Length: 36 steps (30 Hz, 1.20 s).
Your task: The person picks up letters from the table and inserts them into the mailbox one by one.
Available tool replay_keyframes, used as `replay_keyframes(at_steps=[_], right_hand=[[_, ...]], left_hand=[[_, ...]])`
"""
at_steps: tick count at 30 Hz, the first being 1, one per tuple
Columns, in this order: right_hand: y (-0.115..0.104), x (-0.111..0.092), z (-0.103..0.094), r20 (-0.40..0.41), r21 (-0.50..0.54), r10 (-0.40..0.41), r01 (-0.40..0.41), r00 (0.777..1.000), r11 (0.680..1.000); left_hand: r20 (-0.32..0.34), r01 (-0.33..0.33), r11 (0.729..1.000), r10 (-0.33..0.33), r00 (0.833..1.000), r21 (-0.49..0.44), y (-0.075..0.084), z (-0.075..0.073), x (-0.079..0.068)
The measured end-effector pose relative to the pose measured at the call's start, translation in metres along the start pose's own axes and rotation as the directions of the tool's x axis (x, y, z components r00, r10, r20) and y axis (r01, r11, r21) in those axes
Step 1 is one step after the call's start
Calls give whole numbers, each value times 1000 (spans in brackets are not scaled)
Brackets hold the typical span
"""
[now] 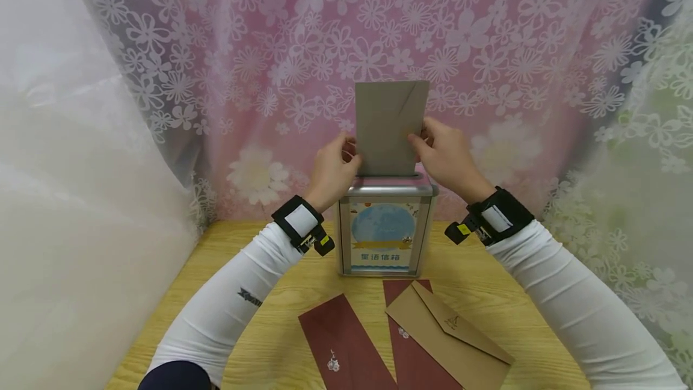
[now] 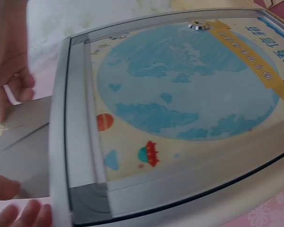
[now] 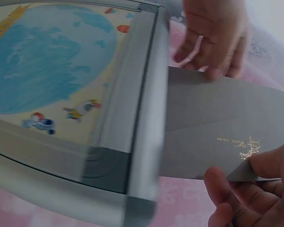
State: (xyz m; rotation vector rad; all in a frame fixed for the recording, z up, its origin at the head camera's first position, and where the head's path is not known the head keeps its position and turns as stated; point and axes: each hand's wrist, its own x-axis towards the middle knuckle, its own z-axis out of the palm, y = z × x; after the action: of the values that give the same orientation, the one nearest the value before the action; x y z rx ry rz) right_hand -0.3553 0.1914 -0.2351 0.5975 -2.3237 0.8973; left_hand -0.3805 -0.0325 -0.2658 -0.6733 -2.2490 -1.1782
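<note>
A grey envelope [image 1: 385, 125] stands upright, its lower end inside the slot on top of a metal-framed letter box [image 1: 433, 189]. My right hand [image 1: 448, 152] pinches the envelope's right edge, thumb on the front and fingers behind. At the opposite edge, low and close to the slot, my left hand [image 1: 332, 167] holds the envelope lightly between thumb and fingers. Gold print shows on the envelope [image 3: 203, 113] in the right wrist view, by the right thumb. A blue globe picture [image 2: 180, 85] fills the box's front in the left wrist view.
On the wooden table [image 1: 260, 342], in front of the box, lie two dark red envelopes [image 1: 346, 339] and a brown envelope [image 1: 449, 336], which overlaps one of the red ones. A pink floral curtain [image 1: 303, 59] hangs behind the box; pale sheeting [image 1: 81, 167] hangs at the left.
</note>
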Motion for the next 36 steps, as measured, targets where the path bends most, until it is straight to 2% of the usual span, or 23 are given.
replay_keyframes(at_steps=[3,5,8,11,13,17,20,24,30,36], right_hand=[[6,-6,5,27,23,18,-19,999,1000],[9,-10,9,46,35,32,-34,998,999],[14,-15,15,74,16,41,-43,996,999],[17,-19,20,84,-34,39,-36,996,999],[17,-22,23,77,-52,38,-34,996,998],[18,-24,24,31,-4,33,-33,999,999],[16,-21,22,-28,39,-11,13,1000,999],[17,-17,22,-73,17,-83,85,994,996],[29,-24,29,-26,-63,-94,92,995,994],[31,-30,34,-6,-101,-58,57,998,993]], left_hand=[[-66,-74,996,71,995,-55,3,-4,3],[-113,-142,988,134,985,-65,6,-5,6],[-150,-212,977,206,967,-21,10,-7,9],[-146,-239,969,247,958,67,10,-6,9],[-126,-232,967,244,961,102,8,-5,7],[-98,-208,965,225,969,161,3,-2,2],[-80,-189,961,208,975,200,-2,2,-2],[-39,-162,952,177,983,259,-8,7,-8],[17,-154,918,159,987,364,-14,10,-17],[76,-212,859,201,977,465,-18,12,-22]])
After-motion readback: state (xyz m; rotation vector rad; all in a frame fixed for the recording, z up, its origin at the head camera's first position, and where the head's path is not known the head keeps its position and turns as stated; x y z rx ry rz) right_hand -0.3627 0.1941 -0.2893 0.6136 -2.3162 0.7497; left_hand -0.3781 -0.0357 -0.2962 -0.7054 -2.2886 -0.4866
